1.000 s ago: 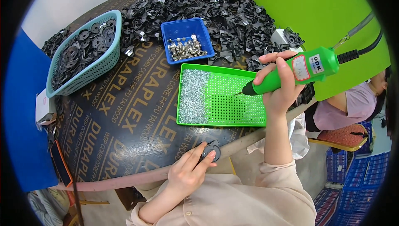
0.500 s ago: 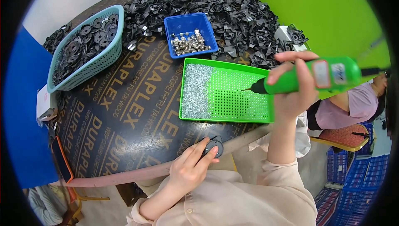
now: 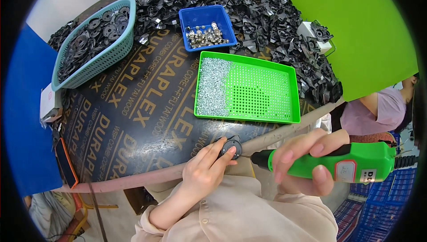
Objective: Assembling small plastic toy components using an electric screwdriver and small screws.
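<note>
My left hand (image 3: 206,167) pinches a small round black plastic part (image 3: 231,148) at the table's padded front edge, thumb across its face and fingers along its side. In my right hand (image 3: 307,162) is a green electric screwdriver (image 3: 342,164), held almost level. Its thin bit points left and its tip comes close to the part's right side; whether they touch I cannot tell. Just beyond my hands lies a green perforated tray (image 3: 291,104), with many small silver screws (image 3: 213,86) heaped in its left end.
Behind the tray stands a blue bin (image 3: 184,24) of small metal pieces. At left, a teal basket (image 3: 100,62) holds black discs. Black plastic parts (image 3: 249,15) are piled across the back. An orange-edged phone (image 3: 66,164) lies front left. Another person (image 3: 371,113) sits at far right.
My right hand has brought the screwdriver down from over the green tray to beside the black part. My left hand keeps its hold. The whole view has shifted slightly.
</note>
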### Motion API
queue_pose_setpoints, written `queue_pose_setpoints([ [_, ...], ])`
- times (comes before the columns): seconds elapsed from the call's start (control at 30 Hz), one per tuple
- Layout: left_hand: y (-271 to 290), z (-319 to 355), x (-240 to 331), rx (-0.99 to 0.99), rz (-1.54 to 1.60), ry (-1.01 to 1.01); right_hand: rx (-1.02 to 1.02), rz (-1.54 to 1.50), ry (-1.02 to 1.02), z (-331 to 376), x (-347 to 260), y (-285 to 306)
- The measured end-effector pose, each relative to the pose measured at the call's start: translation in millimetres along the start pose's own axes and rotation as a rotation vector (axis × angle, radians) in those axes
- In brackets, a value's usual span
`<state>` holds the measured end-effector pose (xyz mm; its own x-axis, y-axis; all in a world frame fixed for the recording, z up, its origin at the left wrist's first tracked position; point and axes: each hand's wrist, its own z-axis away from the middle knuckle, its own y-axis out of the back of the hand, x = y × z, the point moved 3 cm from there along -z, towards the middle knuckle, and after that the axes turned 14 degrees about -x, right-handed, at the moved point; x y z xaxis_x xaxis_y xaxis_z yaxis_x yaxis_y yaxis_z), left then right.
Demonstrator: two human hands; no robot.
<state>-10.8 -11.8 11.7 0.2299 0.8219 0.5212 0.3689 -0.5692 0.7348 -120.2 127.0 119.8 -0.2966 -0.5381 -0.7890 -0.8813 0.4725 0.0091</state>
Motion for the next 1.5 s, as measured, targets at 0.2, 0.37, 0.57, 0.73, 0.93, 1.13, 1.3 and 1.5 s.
queue_pose_setpoints([
  [0.2,-1,2,3,0.001,-0.017,0.01,0.094,-0.102,0.065,-6,-1,2],
  [0.37,-1,2,1,-0.009,-0.023,0.022,0.104,-0.049,0.027,-15,10,-1],
  [0.57,-1,0,1,0.001,-0.03,0.019,0.103,0.05,-0.024,-17,12,-8],
  [0.73,0,5,2,0.029,-0.078,0.006,0.063,0.08,-0.052,-19,15,-19],
  [0.93,-3,7,6,0.061,-0.067,0.015,0.079,0.041,-0.002,-19,22,-14],
  [1.13,12,12,5,0.062,0.012,0.037,0.356,0.181,0.097,-23,5,-6],
  [1.3,74,70,8,-0.215,0.537,0.262,0.431,0.186,0.034,-11,5,20],
  [1.5,134,220,-41,-0.37,0.351,1.136,0.552,0.316,0.043,11,6,45],
])
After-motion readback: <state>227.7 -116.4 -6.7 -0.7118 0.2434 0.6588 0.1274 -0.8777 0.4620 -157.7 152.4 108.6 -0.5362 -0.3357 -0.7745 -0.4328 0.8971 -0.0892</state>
